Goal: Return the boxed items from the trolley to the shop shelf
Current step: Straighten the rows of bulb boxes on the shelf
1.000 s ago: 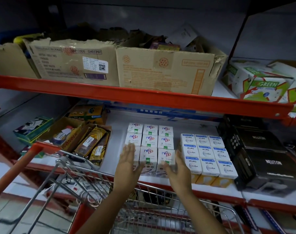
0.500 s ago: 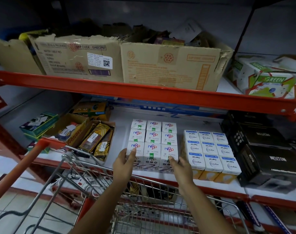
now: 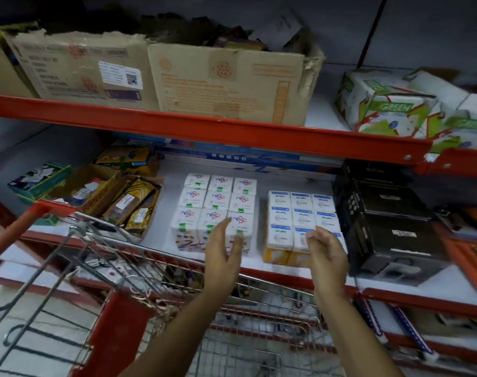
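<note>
A block of small white boxes with red-blue logos (image 3: pixel 215 205) stands on the white middle shelf (image 3: pixel 262 183). To its right stands a second block of white boxes with blue tops (image 3: pixel 300 213) over yellow ones. My left hand (image 3: pixel 222 254) hovers open in front of the first block's right edge, holding nothing. My right hand (image 3: pixel 325 254) is open in front of the blue-topped block's lower right, fingers slightly curled, empty. The wire trolley (image 3: pixel 139 268) with its red handle sits below my arms.
Black boxes (image 3: pixel 389 227) stand right of the white blocks. A carton of yellow-brown packets (image 3: pixel 131 205) lies to the left. Torn cardboard cartons (image 3: pixel 155 74) fill the upper shelf behind a red rail (image 3: pixel 204 129). Green-printed boxes (image 3: pixel 389 104) sit upper right.
Both hands have left the logo block and shifted right. The left hand is now before that block's right edge, the right hand before the blue-topped block. The camera view also swung right.
</note>
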